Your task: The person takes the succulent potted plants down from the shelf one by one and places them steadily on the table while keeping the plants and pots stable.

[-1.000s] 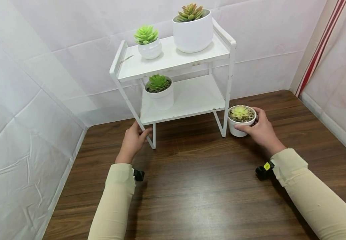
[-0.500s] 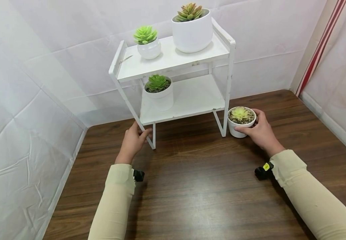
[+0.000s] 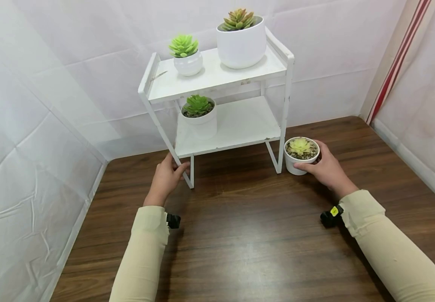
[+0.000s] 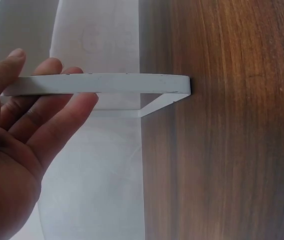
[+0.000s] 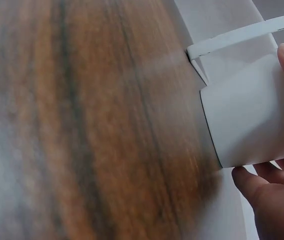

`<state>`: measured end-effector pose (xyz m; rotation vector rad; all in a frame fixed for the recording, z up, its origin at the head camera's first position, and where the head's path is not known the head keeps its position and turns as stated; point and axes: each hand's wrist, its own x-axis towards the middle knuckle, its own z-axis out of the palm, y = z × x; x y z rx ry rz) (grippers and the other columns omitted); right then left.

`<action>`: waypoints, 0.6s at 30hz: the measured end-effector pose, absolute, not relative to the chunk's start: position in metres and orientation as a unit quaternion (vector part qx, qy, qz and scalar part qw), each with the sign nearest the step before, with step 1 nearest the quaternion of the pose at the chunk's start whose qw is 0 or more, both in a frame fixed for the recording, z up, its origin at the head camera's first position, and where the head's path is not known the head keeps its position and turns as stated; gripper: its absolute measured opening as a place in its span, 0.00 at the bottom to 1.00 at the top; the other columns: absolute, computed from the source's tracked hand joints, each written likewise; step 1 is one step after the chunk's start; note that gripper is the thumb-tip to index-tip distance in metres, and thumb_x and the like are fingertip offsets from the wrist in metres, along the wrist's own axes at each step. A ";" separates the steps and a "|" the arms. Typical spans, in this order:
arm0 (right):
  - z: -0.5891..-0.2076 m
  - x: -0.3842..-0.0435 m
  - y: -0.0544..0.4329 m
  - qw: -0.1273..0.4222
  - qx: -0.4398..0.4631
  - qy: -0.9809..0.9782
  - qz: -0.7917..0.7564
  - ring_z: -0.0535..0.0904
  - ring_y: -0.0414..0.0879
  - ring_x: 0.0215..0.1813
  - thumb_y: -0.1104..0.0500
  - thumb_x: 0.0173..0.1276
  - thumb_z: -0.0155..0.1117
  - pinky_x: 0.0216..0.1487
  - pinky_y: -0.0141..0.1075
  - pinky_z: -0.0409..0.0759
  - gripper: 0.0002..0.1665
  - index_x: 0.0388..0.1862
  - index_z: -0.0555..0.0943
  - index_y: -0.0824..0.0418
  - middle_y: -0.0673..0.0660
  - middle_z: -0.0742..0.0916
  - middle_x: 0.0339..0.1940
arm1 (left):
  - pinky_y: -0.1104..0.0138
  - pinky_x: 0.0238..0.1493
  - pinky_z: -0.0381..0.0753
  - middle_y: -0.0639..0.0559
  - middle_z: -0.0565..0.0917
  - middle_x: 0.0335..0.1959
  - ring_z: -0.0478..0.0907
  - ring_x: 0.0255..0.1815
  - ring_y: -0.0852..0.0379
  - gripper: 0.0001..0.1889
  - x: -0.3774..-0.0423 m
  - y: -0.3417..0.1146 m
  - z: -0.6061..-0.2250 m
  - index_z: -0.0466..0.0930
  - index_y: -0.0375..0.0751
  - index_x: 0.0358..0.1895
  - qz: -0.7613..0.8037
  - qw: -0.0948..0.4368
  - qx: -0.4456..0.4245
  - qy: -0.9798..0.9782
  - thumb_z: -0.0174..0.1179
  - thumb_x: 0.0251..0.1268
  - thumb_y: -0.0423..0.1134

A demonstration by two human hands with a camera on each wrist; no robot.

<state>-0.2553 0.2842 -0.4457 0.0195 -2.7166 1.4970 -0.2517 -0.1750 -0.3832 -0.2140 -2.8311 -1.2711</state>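
Observation:
In the head view, a white two-tier shelf (image 3: 227, 147) stands on the wooden table. My left hand (image 3: 165, 178) holds its front left leg low down; the left wrist view has the thumb on one side of the white bar (image 4: 121, 83) and the fingers on the other. Just right of the shelf's right leg stands a pale yellow-green succulent in a white pot (image 3: 295, 167). My right hand (image 3: 328, 171) grips this pot from its right side, thumb across the front. Seen from the right wrist, the pot (image 5: 247, 115) is upright on or very near the table.
The top tier bears a bright green succulent in a small round pot (image 3: 188, 65) and a reddish-green one in a large white pot (image 3: 241, 46). Another green succulent in a white pot (image 3: 204, 126) sits at the lower tier's left. White sheeting (image 3: 100, 75) hangs behind.
The head view has shifted slightly. The pot in my right hand has come very slightly toward the front. Both hands keep their hold, and the shelf stands where it was.

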 end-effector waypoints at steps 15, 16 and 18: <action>-0.446 -0.255 0.285 0.009 0.006 -0.877 0.481 0.58 0.61 0.74 0.37 0.52 0.74 0.71 0.60 0.57 0.69 0.79 0.43 0.57 0.67 0.64 0.75 | 0.61 0.34 0.81 0.41 0.86 0.35 0.85 0.34 0.46 0.47 -0.251 -0.176 -0.382 0.45 0.69 0.76 -0.410 0.023 -0.069 -0.909 0.58 0.55 0.72; -0.446 -0.254 0.284 0.009 0.005 -0.876 0.482 0.58 0.61 0.74 0.37 0.52 0.75 0.71 0.60 0.57 0.69 0.79 0.43 0.57 0.67 0.64 0.75 | 0.60 0.34 0.81 0.40 0.87 0.36 0.85 0.34 0.45 0.48 -0.251 -0.176 -0.382 0.43 0.71 0.76 -0.415 0.023 -0.069 -0.907 0.57 0.55 0.73; -0.445 -0.254 0.284 0.009 0.006 -0.874 0.485 0.58 0.61 0.74 0.37 0.52 0.75 0.71 0.60 0.58 0.69 0.79 0.43 0.58 0.67 0.63 0.75 | 0.60 0.35 0.81 0.40 0.87 0.38 0.85 0.35 0.44 0.48 -0.251 -0.175 -0.381 0.40 0.71 0.76 -0.420 0.023 -0.070 -0.905 0.54 0.56 0.73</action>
